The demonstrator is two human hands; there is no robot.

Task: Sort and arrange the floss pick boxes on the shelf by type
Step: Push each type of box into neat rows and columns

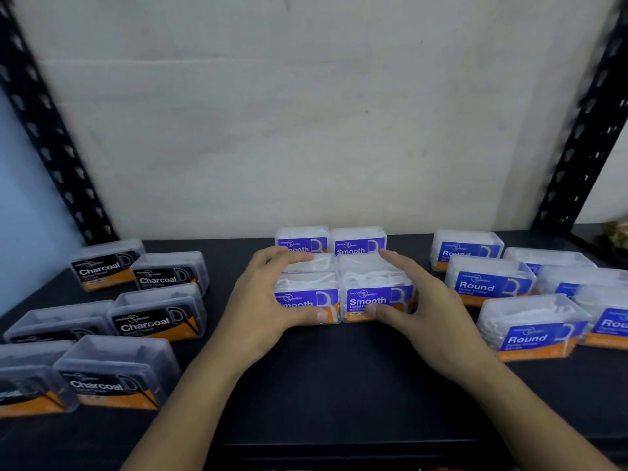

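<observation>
Several purple-labelled Smooth boxes (373,290) stand in a block at the middle of the black shelf (339,385), two in front and two behind. My left hand (272,300) grips the left front Smooth box (306,288), thumb on its front and fingers over its back. My right hand (421,300) grips the right front Smooth box the same way. Black-labelled Charcoal boxes (156,314) sit in a group on the left. Blue-labelled Round boxes (489,280) sit in a group on the right.
A pale wall (306,113) closes the back of the shelf. Black perforated uprights stand at the left (51,137) and right (584,130) rear corners. Bare shelf lies in front of the Smooth boxes, between my forearms.
</observation>
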